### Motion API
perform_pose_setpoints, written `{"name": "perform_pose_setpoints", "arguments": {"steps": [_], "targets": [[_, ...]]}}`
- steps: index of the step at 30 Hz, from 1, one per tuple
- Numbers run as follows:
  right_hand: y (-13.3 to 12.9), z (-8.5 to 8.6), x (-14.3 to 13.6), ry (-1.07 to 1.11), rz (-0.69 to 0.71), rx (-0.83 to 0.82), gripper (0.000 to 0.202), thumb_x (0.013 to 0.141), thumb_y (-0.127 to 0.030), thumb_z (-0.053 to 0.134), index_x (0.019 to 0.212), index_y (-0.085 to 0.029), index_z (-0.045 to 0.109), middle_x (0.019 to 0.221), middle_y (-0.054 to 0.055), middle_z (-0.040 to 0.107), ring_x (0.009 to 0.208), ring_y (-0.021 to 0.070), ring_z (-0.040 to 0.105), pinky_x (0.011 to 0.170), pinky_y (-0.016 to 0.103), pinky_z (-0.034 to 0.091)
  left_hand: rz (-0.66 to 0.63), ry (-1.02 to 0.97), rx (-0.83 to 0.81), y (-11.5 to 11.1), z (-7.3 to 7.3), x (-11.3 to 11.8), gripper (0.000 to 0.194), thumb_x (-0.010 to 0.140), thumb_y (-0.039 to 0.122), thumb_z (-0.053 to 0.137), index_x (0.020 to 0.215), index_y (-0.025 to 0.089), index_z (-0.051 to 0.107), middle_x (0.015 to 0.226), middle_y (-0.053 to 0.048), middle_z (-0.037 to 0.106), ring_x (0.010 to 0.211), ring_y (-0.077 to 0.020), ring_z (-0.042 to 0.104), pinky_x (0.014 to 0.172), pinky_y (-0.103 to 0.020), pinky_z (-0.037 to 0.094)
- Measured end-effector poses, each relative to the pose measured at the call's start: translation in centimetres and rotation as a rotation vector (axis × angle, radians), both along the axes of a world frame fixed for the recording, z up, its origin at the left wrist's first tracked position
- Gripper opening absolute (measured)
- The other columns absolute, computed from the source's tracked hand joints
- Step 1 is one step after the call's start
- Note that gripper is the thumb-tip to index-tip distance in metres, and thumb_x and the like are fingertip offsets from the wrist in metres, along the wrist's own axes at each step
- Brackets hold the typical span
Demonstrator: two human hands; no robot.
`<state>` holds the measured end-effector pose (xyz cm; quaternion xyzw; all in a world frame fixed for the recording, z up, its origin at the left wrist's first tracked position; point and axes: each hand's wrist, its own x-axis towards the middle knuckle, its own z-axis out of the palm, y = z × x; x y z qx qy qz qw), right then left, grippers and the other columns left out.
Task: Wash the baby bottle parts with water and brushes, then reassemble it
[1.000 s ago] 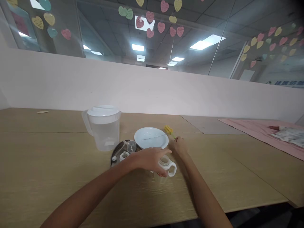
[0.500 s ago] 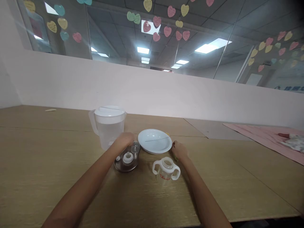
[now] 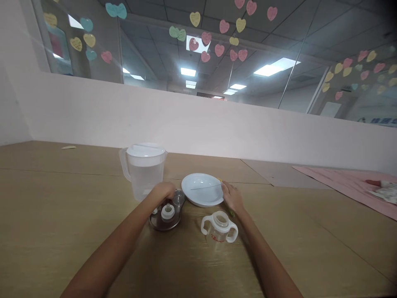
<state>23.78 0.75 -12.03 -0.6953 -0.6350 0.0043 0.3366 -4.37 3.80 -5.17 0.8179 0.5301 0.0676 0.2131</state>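
Observation:
My left hand [image 3: 165, 191] reaches over a dark oval tray [image 3: 161, 227]. Its fingers point down at the tray's far side and are mostly hidden, so any hold there cannot be made out. On the tray lie a white bottle collar with a teat [image 3: 168, 211] and a clear cap [image 3: 179, 197]. My right hand [image 3: 233, 197] rests at the right rim of a white plate [image 3: 201, 199], fingers stretched out over the edge. A thin rod [image 3: 206, 187] crosses the plate towards those fingers. Below them shows a small yellow-green thing [image 3: 231, 212]. Nearer stands an uncapped two-handled baby bottle [image 3: 219, 227].
A lidded clear pitcher [image 3: 145, 174] stands behind my left hand. On the far right a pink cloth [image 3: 341, 178] lies with a patterned item [image 3: 386, 191] on it. A white wall [image 3: 198, 126] with windows above it closes off the table's back.
My right hand has gone from closed beside the plate to fingers laid out over its rim. My left hand stays over the tray. The whole view has shifted slightly downwards.

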Motion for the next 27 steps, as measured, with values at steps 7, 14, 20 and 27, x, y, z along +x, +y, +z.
{"name": "perform_pose_setpoints", "arguments": {"steps": [7,14,20,27], "targets": [[1.0,0.3,-0.1,0.025,-0.045,-0.078,0.041,0.089,-0.044,0.03,0.115,-0.027,0.058,0.116,0.004,0.058,0.108,0.0242,0.048,0.093,0.041,0.031,0.065,0.229,-0.027,-1.1,2.0,0.0,0.013,0.042,0.014,0.066,0.039,0.015,0.053,0.032,0.0,0.045,0.043,-0.0168,0.05,0.053,-0.029,0.042],[1.4,4.4,-1.0,0.103,-0.134,0.167,0.03,0.082,-0.034,0.043,0.094,-0.02,0.068,0.087,0.006,0.068,0.078,0.0182,0.061,0.071,0.027,0.042,0.015,0.182,0.075,-4.4,6.5,-0.8,0.013,0.045,0.001,0.054,0.045,0.015,0.053,0.052,-0.002,0.058,0.053,-0.0178,0.053,0.054,-0.027,0.037],[1.1,7.5,-3.4,0.173,0.197,0.261,0.029,0.079,-0.029,0.049,0.104,-0.022,0.062,0.085,0.002,0.069,0.071,0.0148,0.061,0.07,0.026,0.044,-0.076,-0.03,0.41,-7.1,9.9,-1.1,0.012,0.064,0.01,0.049,0.062,0.017,0.058,0.069,-0.002,0.063,0.064,-0.0152,0.056,0.056,-0.023,0.035],[2.2,8.4,-7.2,0.235,0.533,0.186,0.025,0.077,-0.029,0.051,0.096,-0.018,0.064,0.079,0.002,0.068,0.073,0.0147,0.061,0.069,0.024,0.044,-0.363,-0.662,0.197,-4.6,8.4,0.8,0.016,0.072,0.025,0.057,0.086,0.017,0.053,0.086,-0.002,0.064,0.083,-0.0148,0.059,0.073,-0.024,0.044]]}}
